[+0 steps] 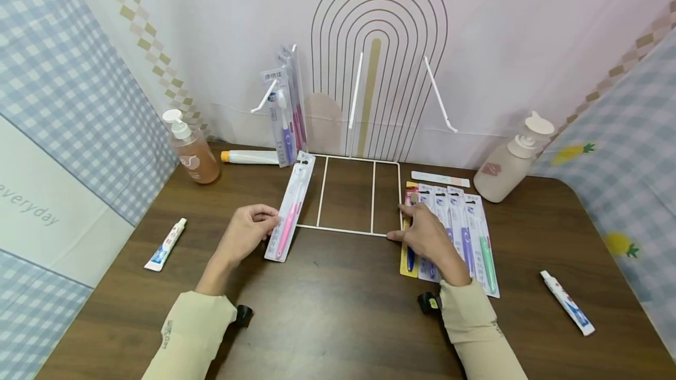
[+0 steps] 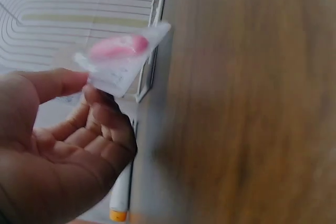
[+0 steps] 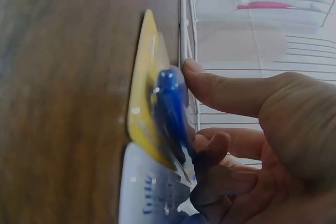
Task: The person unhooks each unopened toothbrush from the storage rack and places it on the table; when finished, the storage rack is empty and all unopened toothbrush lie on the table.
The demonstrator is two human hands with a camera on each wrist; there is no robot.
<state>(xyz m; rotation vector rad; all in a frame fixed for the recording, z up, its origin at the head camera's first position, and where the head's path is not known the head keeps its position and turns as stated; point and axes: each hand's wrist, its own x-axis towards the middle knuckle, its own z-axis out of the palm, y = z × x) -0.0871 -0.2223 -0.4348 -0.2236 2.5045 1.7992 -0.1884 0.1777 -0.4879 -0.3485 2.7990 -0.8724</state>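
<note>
White wire forms the rack (image 1: 373,198) at the centre of the head view, with hanging packs (image 1: 285,116) on its left hook (image 1: 264,99). Below them, the pink pack (image 1: 289,213) slants along the rack's left side, its left edge pinched by the left hand (image 1: 245,230). Thumb and forefinger of the right hand (image 1: 425,230) spread apart at the rack's near right corner, beside the yellow pack (image 1: 409,260); four more packs (image 1: 467,248) lie next to that on the table (image 1: 338,315). An amber bottle (image 1: 196,158) stands far left, a white bottle (image 1: 504,169) far right.

From the left wrist, thumb and forefinger close on a corner of the pink pack, the other fingers loosely curled.

From the right wrist, the thumb reaches straight to the rack's wire; the other fingers bend loosely near the yellow pack's blue handle (image 3: 172,106), and whether they touch it I cannot tell.
</note>
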